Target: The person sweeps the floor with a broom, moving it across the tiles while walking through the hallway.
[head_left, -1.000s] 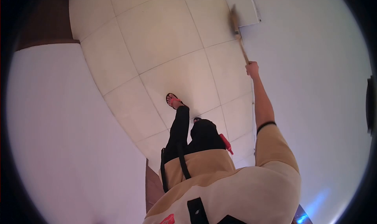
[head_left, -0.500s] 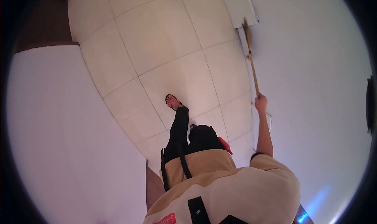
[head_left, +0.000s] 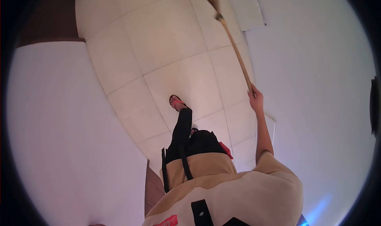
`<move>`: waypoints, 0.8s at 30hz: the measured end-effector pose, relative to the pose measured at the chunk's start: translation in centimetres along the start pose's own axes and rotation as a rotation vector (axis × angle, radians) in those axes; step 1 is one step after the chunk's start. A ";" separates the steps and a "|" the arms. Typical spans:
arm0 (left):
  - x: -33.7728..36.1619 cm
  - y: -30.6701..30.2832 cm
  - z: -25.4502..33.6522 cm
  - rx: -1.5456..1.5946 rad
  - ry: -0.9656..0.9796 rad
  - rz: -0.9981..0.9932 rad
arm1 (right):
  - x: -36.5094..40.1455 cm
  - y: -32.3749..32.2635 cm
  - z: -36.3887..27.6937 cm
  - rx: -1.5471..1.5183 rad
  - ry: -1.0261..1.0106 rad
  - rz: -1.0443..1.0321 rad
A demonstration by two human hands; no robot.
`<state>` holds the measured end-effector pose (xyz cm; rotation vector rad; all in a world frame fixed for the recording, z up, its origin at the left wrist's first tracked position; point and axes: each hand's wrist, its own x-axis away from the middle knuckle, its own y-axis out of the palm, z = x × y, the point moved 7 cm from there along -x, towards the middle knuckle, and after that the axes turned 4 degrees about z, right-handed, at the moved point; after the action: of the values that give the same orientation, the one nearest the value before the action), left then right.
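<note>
The right hand (head_left: pixel 256 96) is wrapped round the handle end of a long tan broom with brown bristles (head_left: pixel 237 51), probably for reach; the broom slants across the cream tiled floor (head_left: pixel 170 39) near its right edge. The left hand is out of view, its state unknowable.

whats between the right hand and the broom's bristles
The broom's tan handle spans the stretch from the right hand to the bristles, with floor tiles showing behind it, in the head view.
</note>
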<state>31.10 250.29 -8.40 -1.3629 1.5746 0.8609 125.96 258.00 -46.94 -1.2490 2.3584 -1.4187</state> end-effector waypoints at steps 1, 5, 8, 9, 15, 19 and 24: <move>0.2 0.8 -0.2 -0.002 -0.015 0.007 | 2.8 -1.1 1.2 -0.020 -0.006 0.010; 0.2 1.8 0.4 -0.013 -0.085 0.005 | 13.5 -1.4 6.8 0.053 0.516 -0.115; 0.5 5.2 -1.3 -0.144 0.017 0.137 | 16.3 3.8 10.8 -0.339 0.838 -0.142; 0.9 6.5 -2.0 -0.210 0.080 0.207 | 16.2 6.5 10.9 -0.458 0.875 -0.198; 0.8 6.5 -2.8 -0.154 0.073 0.014 | -1.0 23.5 -3.2 -1.013 0.597 -0.355; 1.2 6.5 -3.7 -0.122 0.077 -0.021 | -21.1 27.1 -13.0 -1.201 0.417 -0.512; -0.3 3.2 -0.6 -0.034 0.057 -0.120 | -22.4 15.9 -22.9 -0.657 -0.081 -0.229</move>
<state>27.84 250.45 -8.00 -1.5022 1.5101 0.7848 120.24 292.75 -53.17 -1.7199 2.7970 -0.6029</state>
